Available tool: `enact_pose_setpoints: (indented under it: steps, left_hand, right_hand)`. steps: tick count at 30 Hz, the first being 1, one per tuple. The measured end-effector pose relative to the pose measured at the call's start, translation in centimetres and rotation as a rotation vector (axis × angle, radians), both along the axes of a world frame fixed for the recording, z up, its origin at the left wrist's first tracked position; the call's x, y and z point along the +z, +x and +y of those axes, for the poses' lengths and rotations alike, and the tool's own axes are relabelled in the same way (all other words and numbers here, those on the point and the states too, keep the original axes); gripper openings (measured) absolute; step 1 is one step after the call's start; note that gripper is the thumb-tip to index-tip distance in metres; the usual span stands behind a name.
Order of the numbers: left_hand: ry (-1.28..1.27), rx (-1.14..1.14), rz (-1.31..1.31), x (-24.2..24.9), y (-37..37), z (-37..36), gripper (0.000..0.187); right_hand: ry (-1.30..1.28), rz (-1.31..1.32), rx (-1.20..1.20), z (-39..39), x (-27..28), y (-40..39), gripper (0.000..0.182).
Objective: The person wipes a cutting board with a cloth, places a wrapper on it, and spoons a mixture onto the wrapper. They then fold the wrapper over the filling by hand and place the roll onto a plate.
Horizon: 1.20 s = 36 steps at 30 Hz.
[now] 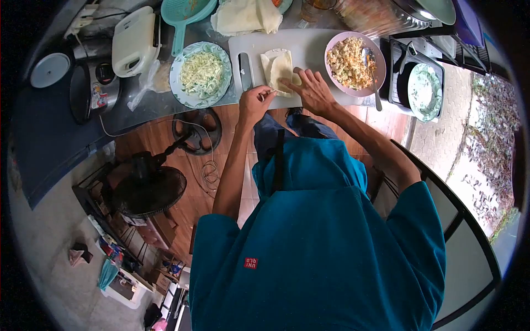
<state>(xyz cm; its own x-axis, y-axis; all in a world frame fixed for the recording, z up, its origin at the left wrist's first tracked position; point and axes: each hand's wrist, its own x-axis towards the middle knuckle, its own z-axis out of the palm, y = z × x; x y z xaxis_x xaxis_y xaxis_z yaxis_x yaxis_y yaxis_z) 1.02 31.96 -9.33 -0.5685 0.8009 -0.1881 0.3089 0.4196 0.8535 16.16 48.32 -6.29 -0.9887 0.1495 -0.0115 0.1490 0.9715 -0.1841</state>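
- Seen from above: left hand [255,102] pinching the near edge of a pale wrapper [281,70], fingers closed on it – apparently to lift the edge for folding.
- Right hand [312,88] pressed flat on the same wrapper, fingers spread and gripping nothing, seemingly to pin the fold down.
- Wrapper lying on a white cutting board [309,49] on the bench [49,138], directly under both hands.
- Just left of the left hand, a knife [245,71] resting on the board.
- Further left, a patterned plate [200,73] of pale shredded food, within easy reach.
- Right of the right hand, a pink bowl [356,60] of crumbly yellow filling with a spoon [372,71] resting in it – close by for scooping.
- Beyond the hands, a stack of spare wrappers [245,16].
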Motion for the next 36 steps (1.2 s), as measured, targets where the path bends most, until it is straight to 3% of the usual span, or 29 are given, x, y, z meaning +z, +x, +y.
enact_pose_setpoints:
  steps: [11, 14, 26, 30, 32, 33, 36]
  left_hand:
    - [-0.008, -0.016, -0.039, -0.5, 0.0, -0.5, 0.019]
    - [-0.015, -0.023, -0.047, -0.7, 0.1, -0.5, 0.019]
    - [0.015, 0.001, -0.027, -0.4, 0.3, -0.1, 0.019]
    - [0.045, 0.033, -0.024, -0.4, 0.2, -0.1, 0.02]
    - [0.058, 0.034, -0.009, -0.5, 0.1, 0.2, 0.02]
    - [0.047, 0.069, -0.065, -0.5, 0.2, 0.4, 0.021]
    - [0.025, 0.111, -0.091, -0.7, 0.2, 1.1, 0.023]
  right_hand:
    - [0.084, 0.032, 0.128, 1.4, -0.3, -0.9, 0.051]
    - [-0.009, 0.005, 0.138, 0.8, -0.6, -1.4, 0.059]
    - [0.048, -0.011, 0.176, 1.0, -0.8, -2.0, 0.046]
    - [-0.098, 0.183, 0.01, 1.4, 0.0, -2.1, 0.048]
    - [-0.51, 0.15, -0.278, 1.6, 0.0, -1.7, 0.059]
    - [-0.565, 0.133, -0.307, 1.5, -0.1, -1.5, 0.071]
    - [-0.587, 0.076, -0.282, 0.5, -0.2, -1.0, 0.072]
